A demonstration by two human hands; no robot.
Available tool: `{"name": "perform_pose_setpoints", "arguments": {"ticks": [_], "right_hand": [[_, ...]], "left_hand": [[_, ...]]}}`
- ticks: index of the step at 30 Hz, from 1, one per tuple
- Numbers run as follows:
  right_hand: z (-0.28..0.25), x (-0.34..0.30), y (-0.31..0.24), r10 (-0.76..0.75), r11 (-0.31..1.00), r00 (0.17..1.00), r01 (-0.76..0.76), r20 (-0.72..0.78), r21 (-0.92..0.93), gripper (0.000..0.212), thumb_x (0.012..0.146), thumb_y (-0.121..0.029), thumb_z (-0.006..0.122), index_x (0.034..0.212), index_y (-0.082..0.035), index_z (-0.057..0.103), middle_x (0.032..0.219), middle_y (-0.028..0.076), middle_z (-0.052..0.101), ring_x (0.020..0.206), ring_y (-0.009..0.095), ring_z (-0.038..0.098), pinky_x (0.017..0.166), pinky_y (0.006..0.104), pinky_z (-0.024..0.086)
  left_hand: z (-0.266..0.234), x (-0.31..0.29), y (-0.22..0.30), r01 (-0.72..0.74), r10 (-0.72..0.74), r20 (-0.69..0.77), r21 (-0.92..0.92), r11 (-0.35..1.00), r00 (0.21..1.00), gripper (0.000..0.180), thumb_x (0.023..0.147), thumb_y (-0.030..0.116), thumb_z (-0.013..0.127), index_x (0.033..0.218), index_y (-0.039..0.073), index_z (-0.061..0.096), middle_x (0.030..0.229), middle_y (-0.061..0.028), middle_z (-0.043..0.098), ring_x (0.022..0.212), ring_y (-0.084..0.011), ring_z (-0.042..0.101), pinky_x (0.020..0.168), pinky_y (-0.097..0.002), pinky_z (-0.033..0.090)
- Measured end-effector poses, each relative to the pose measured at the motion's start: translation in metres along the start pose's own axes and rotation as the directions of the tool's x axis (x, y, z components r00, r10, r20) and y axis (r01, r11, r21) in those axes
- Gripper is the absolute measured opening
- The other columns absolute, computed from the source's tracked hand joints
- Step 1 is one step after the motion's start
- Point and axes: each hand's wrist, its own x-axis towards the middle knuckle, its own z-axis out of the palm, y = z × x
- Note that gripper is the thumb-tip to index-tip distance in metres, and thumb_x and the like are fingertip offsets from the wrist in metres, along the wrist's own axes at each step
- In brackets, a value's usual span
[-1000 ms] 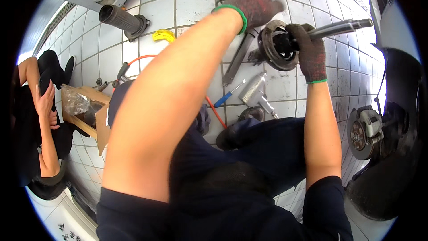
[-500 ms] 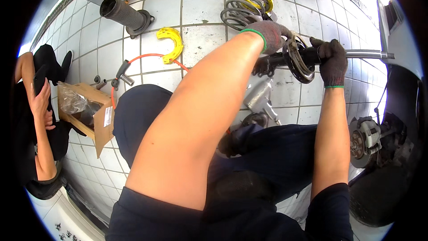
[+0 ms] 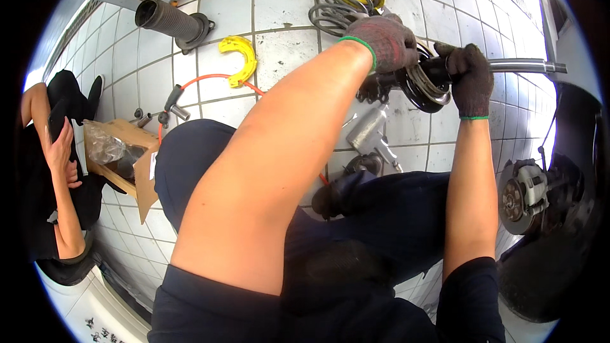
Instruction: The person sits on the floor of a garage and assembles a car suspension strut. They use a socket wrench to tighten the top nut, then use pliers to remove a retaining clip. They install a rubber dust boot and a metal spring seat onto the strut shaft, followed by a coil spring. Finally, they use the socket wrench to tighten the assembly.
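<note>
Right hand [image 3: 470,79]: grip clenched around black strut [image 3: 437,70], silver rod [image 3: 521,65] jutted rightward.
Left hand [image 3: 384,44]: curled at strut's round seat [image 3: 419,87]; could not tell if grip held.
Strut: was sideways between hands, above tiled floor [image 3: 279,6].
Coil spring [image 3: 335,11]: lay just beyond left hand.
Yellow C-shaped piece [image 3: 249,57]: lay left of spring.
Grey power tool [image 3: 368,130]: lay nearer the person.

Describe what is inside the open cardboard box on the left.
Crumpled clear plastic shows in the cardboard box, beside a dark area too unclear to identify. The plastic and the box's walls hide the bottom and anything lying beneath.
</note>
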Motion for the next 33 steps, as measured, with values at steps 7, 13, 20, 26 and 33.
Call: {"name": "perform_pose_setpoints", "arguments": {"ticks": [7,13,20,26,33], "right_hand": [[-0.003,0.004,0.004,-0.022,0.998,0.997,0.017,0.077,0.065,0.041,0.107,-0.029,0.063,0.075,-0.011,0.046,0.073,0.005,0.047,0.077,0.024,0.056,0.085,0.0385,0.05],[-0.006,0.006,0.003,-0.03,0.999,0.998,0.028,0.06,0.045,0.042,0.106,-0.029,0.066,0.072,-0.007,0.056,0.075,0.01,0.062,0.077,0.021,0.061,0.076,0.0354,0.048],[0.011,-0.002,0.001,-0.069,0.997,0.996,0.068,0.054,0.022,0.038,0.104,-0.024,0.069,0.072,-0.006,0.06,0.071,0.008,0.061,0.074,0.02,0.059,0.075,0.0382,0.053],[0.009,0.001,-0.002,-0.043,0.994,0.995,0.052,0.093,-0.1,0.036,0.103,-0.025,0.07,0.075,-0.004,0.064,0.069,0.005,0.06,0.084,0.024,0.074,0.084,0.0387,0.059],[0.0,0.008,0.005,-0.015,0.999,0.999,0.017,-0.044,0.048,0.036,0.103,-0.024,0.069,0.074,-0.004,0.061,0.07,0.008,0.058,0.087,0.028,0.073,0.096,0.0441,0.06]], "left_hand": [[0.002,0.007,0.012,-0.036,0.032,0.034,0.127,0.991,0.999,0.046,0.102,0.051,0.065,0.124,0.017,0.087,0.137,-0.0199,0.074,0.125,-0.0395,0.074,0.109,-0.0524,0.058],[-0.007,0.011,0.005,-0.093,0.075,0.097,0.194,0.977,0.992,0.042,0.104,0.044,0.065,0.115,0.01,0.086,0.116,-0.0202,0.08,0.114,-0.0405,0.076,0.099,-0.0539,0.059],[-0.004,0.005,0.007,-0.117,0.106,0.107,0.109,0.987,0.989,0.035,0.102,0.043,0.068,0.116,0.017,0.087,0.112,-0.0168,0.082,0.106,-0.0395,0.078,0.095,-0.0525,0.06],[-0.02,0.0,0.014,-0.095,0.068,0.181,0.142,0.985,0.981,0.036,0.1,0.045,0.07,0.115,0.017,0.087,0.109,-0.0159,0.083,0.103,-0.0386,0.079,0.094,-0.05,0.061],[0.001,0.003,0.014,-0.073,0.052,0.099,0.226,0.971,0.994,0.042,0.103,0.047,0.065,0.115,0.012,0.086,0.109,-0.0175,0.083,0.102,-0.0392,0.079,0.092,-0.0513,0.062]]}}
